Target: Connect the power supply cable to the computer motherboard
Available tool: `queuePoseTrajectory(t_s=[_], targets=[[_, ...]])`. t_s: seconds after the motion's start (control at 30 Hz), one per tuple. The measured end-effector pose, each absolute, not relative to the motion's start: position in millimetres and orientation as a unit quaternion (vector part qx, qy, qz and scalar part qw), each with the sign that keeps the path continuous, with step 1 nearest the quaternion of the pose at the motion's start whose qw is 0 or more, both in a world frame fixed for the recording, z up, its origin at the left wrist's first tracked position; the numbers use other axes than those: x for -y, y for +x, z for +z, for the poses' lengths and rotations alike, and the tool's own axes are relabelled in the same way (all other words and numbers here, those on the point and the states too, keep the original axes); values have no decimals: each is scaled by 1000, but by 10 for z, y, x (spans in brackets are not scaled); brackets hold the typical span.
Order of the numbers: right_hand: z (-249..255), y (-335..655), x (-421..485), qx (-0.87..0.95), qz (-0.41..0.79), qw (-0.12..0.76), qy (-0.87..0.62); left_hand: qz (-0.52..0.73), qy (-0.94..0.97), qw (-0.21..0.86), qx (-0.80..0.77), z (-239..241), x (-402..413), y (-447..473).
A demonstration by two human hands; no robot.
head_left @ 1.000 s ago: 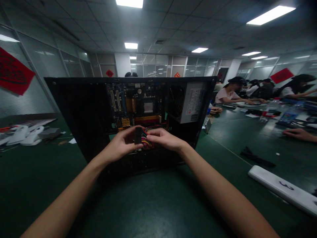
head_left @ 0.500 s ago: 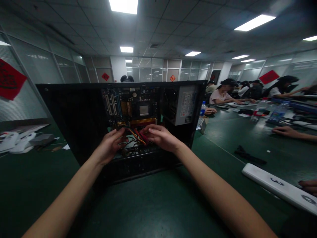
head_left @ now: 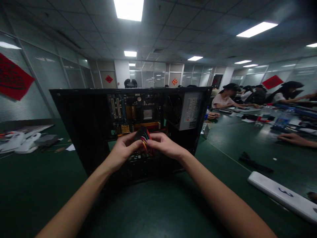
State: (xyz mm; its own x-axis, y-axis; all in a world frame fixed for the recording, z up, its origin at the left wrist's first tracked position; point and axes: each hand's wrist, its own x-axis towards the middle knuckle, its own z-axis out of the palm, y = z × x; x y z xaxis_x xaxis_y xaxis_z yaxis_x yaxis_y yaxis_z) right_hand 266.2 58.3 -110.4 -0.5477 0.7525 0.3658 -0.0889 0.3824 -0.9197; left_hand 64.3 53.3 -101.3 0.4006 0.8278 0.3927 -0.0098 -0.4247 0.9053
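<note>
An open black computer case [head_left: 81,122] stands on the green table [head_left: 153,208] in front of me, with its motherboard [head_left: 135,112] and grey power supply [head_left: 190,110] showing inside. My left hand [head_left: 123,150] and my right hand [head_left: 164,145] meet in front of the case's lower part. Both pinch a black power connector [head_left: 141,135] with a bundle of red, yellow and orange wires [head_left: 146,145] trailing from it. The fingers of each hand are curled round the connector and wires.
A white numbered strip [head_left: 282,196] lies on the table at the right, with a black strap [head_left: 255,162] beyond it. Other people sit at the far right with water bottles [head_left: 284,119] and papers. White parts [head_left: 22,142] lie at the left.
Half a second ago my hands were lower inside the case among the wires. They have since lifted the connector and wire bundle up and toward me, as a second ago.
</note>
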Motion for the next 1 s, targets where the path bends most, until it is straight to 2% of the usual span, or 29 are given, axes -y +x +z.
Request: queuePoseTrajectory(t_s=[0.1, 0.2, 0.3, 0.37, 0.6, 1.0], targets=[[-873, 2628, -354, 728, 470, 431, -251, 473, 686, 473, -284, -930, -501, 703], [-583, 2655, -94, 773, 384, 430, -264, 484, 675, 486, -273, -743, -425, 734], [-344, 2698, 41, 803, 291, 428, -296, 491, 697, 445, -273, -511, -326, 750], [-253, 2706, 25, 796, 270, 436, -321, 486, 719, 410, -281, -384, -260, 757], [-270, 2619, -164, 780, 339, 440, -288, 504, 742, 322, -303, -302, -110, 687], [-297, 2671, -74, 759, 417, 429, -257, 485, 736, 384, -276, -398, -100, 699]])
